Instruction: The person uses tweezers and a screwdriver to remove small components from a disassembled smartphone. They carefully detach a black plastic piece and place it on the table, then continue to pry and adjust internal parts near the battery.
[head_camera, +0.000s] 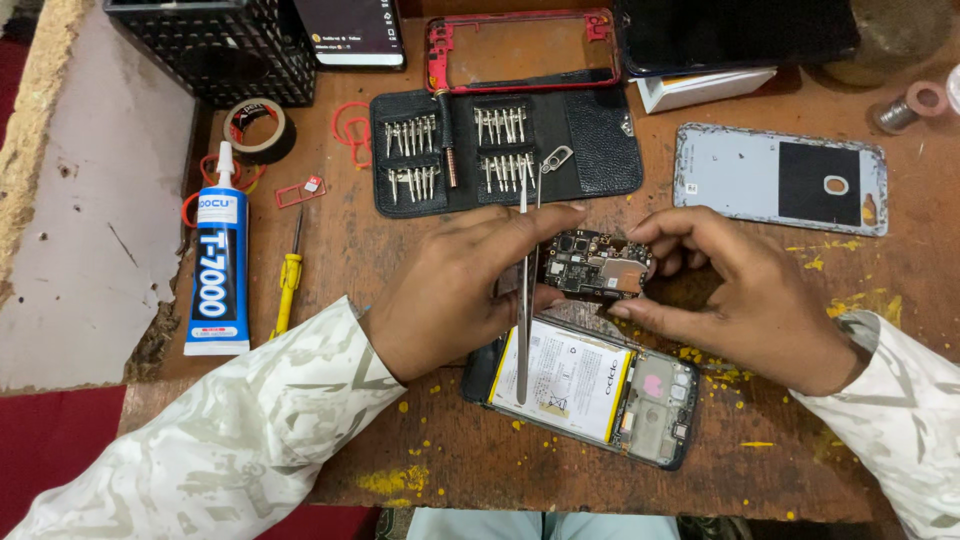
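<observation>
While both of your hands meet above the middle of the wooden table (330, 260), the small circuit board (598, 264) sits pinched between them, lifted clear of the opened phone (585, 385) that lies just below, near the front edge. Your right hand (745, 295) curls around the board's right end, thumb under and fingers over, so the component face stays turned up toward you. Your left hand (455, 290) closes on the board's left end and also keeps a pair of tweezers (522, 290) tucked against the palm, with one end over the phone's battery (565, 375) (a grip that leaves the fingertips free to steady the board). Toward the back edge the black bit case (600, 150) lies open, a red phone frame (520, 50) behind it. The pale back cover (745, 175) rests near the right edge. At the left edge stand a glue tube (217, 265), a yellow screwdriver (289, 280) and a tape roll (259, 128).
</observation>
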